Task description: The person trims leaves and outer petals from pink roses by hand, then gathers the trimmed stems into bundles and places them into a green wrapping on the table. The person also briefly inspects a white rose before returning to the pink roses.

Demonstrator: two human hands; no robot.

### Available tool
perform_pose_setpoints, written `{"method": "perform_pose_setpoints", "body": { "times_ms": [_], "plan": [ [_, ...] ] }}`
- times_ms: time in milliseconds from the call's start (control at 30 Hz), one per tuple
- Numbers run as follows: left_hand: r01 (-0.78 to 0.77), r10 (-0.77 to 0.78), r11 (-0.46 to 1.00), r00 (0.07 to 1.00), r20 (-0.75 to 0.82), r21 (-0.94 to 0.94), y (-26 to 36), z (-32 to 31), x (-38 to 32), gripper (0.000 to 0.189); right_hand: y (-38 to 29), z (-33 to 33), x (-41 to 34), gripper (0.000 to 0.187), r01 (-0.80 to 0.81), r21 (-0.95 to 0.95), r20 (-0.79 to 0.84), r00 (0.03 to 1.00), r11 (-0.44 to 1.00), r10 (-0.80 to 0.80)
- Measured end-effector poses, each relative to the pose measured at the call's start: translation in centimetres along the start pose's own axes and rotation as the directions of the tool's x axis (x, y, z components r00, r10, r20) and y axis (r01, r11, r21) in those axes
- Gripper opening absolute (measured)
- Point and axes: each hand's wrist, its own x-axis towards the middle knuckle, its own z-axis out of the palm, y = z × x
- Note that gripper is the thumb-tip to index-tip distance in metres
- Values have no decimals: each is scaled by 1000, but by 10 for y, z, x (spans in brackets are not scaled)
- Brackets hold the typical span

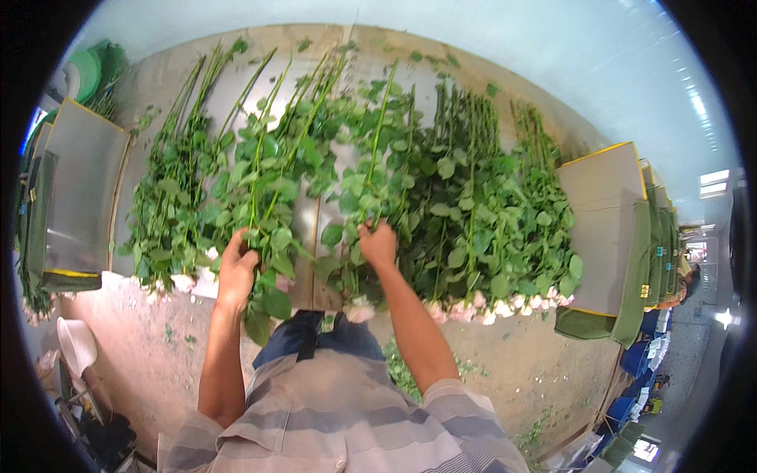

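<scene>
Long-stemmed pale pink roses lie in leafy rows on the metal bench [304,222], cut ends away from me and blooms along the near edge. My left hand [238,269] is closed around a rose stem [255,177] in the middle-left bunch; leaves partly cover its fingers. In my right hand [378,243] is another rose stem [378,142], gripped among leaves, with its pale bloom [359,310] below at the bench edge. Right of that hand lies a dense row of roses [473,207]. A looser bunch [177,195] rests on the left.
Upright grey panels stand at the left [86,189] and right [600,230] of the bench, with green cloth [636,272] hanging on the right one. Leaf scraps litter the floor [520,378]. A white basin [77,346] is at lower left, blue containers [636,358] at lower right. Another person [689,278] is far right.
</scene>
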Motion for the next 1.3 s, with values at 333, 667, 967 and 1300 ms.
{"method": "perform_pose_setpoints", "body": {
  "times_ms": [333, 667, 967, 1300],
  "plan": [
    [0, 2, 998, 1000, 21, -66, -8, 4, 6, 47, 6, 3, -1, 31, 44, 63, -19, 999, 997, -43],
    [15, -11, 999, 996, 90, -40, -34, 50, 28, 44, 16, -1, 8, 34, -1, 107, 70, 998, 994, -7],
    [14, -4, 991, 997, 75, -133, -28, 55, 24, 43, 8, 5, -1, 32, 111, 100, 62, 991, 989, -118],
    [23, -51, 987, 984, 169, 160, -88, 70, 55, 51, -35, -65, 3, 27, -7, 723, 187, 965, 691, -186]
  ]
}}
